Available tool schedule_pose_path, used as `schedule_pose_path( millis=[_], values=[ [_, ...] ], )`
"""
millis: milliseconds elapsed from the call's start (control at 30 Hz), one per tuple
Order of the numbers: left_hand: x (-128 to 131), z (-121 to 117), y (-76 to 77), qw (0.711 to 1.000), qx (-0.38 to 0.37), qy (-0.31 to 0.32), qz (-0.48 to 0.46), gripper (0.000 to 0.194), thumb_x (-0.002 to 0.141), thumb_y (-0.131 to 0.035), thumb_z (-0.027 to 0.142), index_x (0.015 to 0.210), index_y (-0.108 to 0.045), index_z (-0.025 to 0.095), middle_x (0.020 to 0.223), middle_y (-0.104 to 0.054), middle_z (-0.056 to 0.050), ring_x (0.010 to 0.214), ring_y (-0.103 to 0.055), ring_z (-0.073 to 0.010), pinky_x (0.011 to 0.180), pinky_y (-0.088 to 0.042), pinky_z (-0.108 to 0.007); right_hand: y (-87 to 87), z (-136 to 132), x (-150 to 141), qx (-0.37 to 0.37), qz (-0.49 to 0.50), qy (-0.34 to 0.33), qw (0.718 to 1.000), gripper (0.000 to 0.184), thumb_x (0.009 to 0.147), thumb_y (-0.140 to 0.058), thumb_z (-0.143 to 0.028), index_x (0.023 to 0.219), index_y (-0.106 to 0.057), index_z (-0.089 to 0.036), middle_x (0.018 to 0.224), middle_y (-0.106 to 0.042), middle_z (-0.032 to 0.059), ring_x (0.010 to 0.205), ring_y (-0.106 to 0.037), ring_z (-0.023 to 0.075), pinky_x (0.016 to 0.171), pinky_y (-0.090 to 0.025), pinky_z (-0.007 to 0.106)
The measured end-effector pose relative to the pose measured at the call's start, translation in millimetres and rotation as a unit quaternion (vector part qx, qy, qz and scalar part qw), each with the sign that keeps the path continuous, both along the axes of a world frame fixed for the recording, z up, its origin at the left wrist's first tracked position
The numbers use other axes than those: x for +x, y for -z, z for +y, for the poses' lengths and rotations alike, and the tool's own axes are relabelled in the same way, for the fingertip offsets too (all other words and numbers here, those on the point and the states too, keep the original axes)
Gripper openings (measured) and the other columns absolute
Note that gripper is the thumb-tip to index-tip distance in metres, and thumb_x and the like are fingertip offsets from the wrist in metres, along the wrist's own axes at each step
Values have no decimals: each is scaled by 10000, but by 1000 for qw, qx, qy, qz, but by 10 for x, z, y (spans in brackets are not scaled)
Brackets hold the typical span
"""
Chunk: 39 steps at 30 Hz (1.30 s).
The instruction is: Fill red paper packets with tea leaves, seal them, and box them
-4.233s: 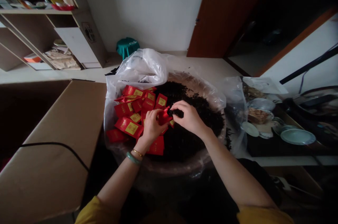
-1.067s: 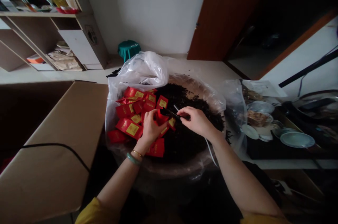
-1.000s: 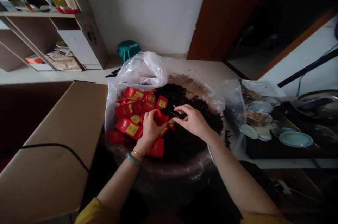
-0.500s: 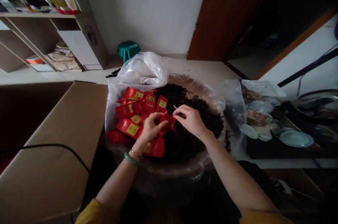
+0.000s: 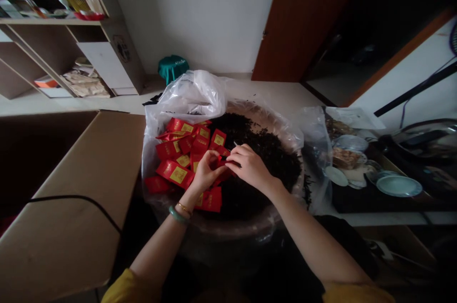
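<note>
Red packet (image 5: 221, 163) in left fingers (image 5: 217, 171) sits well inside basin rim (image 5: 246, 228).

Round plastic-lined container (image 5: 267, 112), dark loose leaves (image 5: 273, 155) inside, red packets (image 5: 175, 173) piled at left

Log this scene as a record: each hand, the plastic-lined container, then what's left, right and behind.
Left hand: pinching a red packet
Right hand: fingertips at that packet; exact grip unclear
Plastic-lined container: yellow-labelled red packets on the left, dark leafy material mostly on the right
Left side: open cardboard box
Right side: pale dishes
Behind: brown door, pale wall
</note>
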<state>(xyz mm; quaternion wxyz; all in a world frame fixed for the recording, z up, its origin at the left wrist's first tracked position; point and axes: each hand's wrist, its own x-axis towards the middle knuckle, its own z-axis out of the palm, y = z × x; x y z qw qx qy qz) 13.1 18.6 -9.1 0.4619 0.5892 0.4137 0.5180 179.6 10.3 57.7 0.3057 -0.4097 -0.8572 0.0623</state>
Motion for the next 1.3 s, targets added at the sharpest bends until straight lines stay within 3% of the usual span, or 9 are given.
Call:
schedule_pose_path(
  millis=[100, 233, 367, 500, 633, 700, 833, 1067, 1300],
  values=[
    [-6, -5, -20, 999, 33, -9, 14, 320, 722, -704, 342, 940, -519, 199, 907, -620, -27, 862, -614, -155, 790, -499, -283, 66, 1, -28, 15, -22, 22, 999, 132, 861, -595, -193, 784, -702, -187, 827, -619, 84, 843, -551, 224, 738, -538, 364],
    [-43, -8, -78, 997, 67, 8, 39, 258, 792, -620, 303, 1019, -551, 202, 1035, -644, -65, 949, -622, -178, 853, -496, -313, 110, 26, -18, -1, -55, 4, 998, 179, 904, -528, -188, 811, -680, -171, 816, -645, 82, 856, -558, 225, 791, -526, 378],
    [-112, -11, -151, 982, 121, 36, 139, 100, 823, -549, 234, 906, -586, 191, 889, -658, -48, 832, -620, -170, 779, -501, -308, 161, 42, -37, -42, -88, -16, 995, 159, 908, -503, -143, 851, -650, -160, 873, -660, 94, 981, -572, 232, 858, -505, 385],
    [-199, -15, -265, 918, 219, 52, 327, 47, 779, -575, 187, 826, -576, 184, 810, -611, -38, 800, -550, -187, 771, -467, -330, 173, 19, -60, -77, -95, -20, 992, 143, 903, -501, -130, 844, -629, -152, 954, -651, 112, 965, -591, 213, 859, -495, 368],
    [-280, -26, -358, 846, 263, 71, 459, 57, 792, -603, 233, 770, -596, 181, 801, -564, -43, 788, -492, -192, 718, -436, -306, 149, 0, -65, -74, -74, -62, 993, 50, 840, -605, -126, 826, -634, -163, 877, -656, 84, 908, -590, 207, 839, -495, 355],
    [-310, -29, -371, 830, 274, 71, 480, 116, 814, -604, 275, 749, -610, 179, 805, -553, -45, 783, -481, -187, 707, -426, -299, 136, 1, -64, -48, -50, -85, 994, 58, 816, -637, -119, 804, -641, -176, 828, -659, 62, 917, -577, 211, 846, -492, 360],
    [-336, -28, -346, 826, 283, 73, 483, 191, 835, -600, 289, 687, -617, 170, 801, -552, -47, 782, -483, -177, 690, -415, -284, 113, -12, -79, -19, -49, -100, 994, 70, 830, -625, -131, 784, -654, -176, 816, -670, 57, 928, -560, 210, 852, -481, 349],
    [-347, -62, -378, 787, 261, 103, 550, 169, 790, -665, 331, 777, -631, 166, 798, -578, -36, 738, -521, -167, 651, -415, -274, 113, -78, -139, -93, -197, -58, 974, 88, 854, -613, -206, 833, -666, -139, 860, -691, 88, 857, -593, 194, 819, -447, 321],
    [-424, -103, -522, 782, 271, 92, 554, 257, 864, -590, 383, 733, -637, 167, 789, -605, -45, 753, -541, -166, 654, -414, -265, 100, -24, -117, 18, -188, -75, 979, 195, 913, -546, -240, 775, -658, -159, 782, -688, 70, 906, -594, 203, 864, -423, 343]
  ],
)
